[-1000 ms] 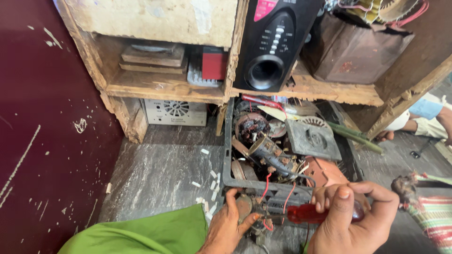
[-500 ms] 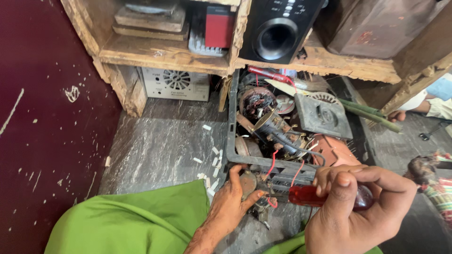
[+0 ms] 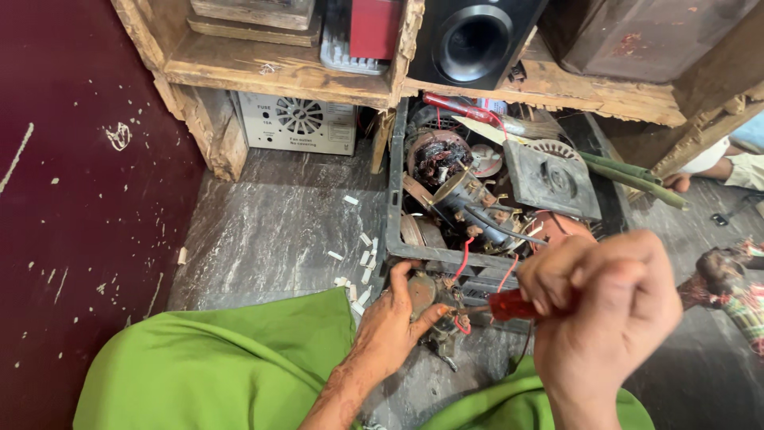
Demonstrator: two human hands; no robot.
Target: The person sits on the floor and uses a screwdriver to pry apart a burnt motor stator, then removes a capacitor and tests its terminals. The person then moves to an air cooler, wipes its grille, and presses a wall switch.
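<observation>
A person in green clothing works over a dark plastic crate of scrap motor parts that sits on a grey marble floor. The left hand is closed around a small rusty metal component with red wires, held just outside the crate's near wall; thumb and fingers wrap it, so the grip is tight on the part. The right hand is clenched about the red handle of a screwdriver, whose short shaft points left and meets the component right beside the left thumb. Thus the component lies between the two grips, touching both the left fingers and the tool's tip.

Inside the crate lie a burnt copper-wound motor rotor, a dark square metal plate and a second red-handled screwdriver near the far wall. Behind the crate stands a rough wooden shelf carrying a black loudspeaker; under the shelf, left of the crate, sits a pale grey vented metal box. White chips litter the floor beside the crate's left wall.
</observation>
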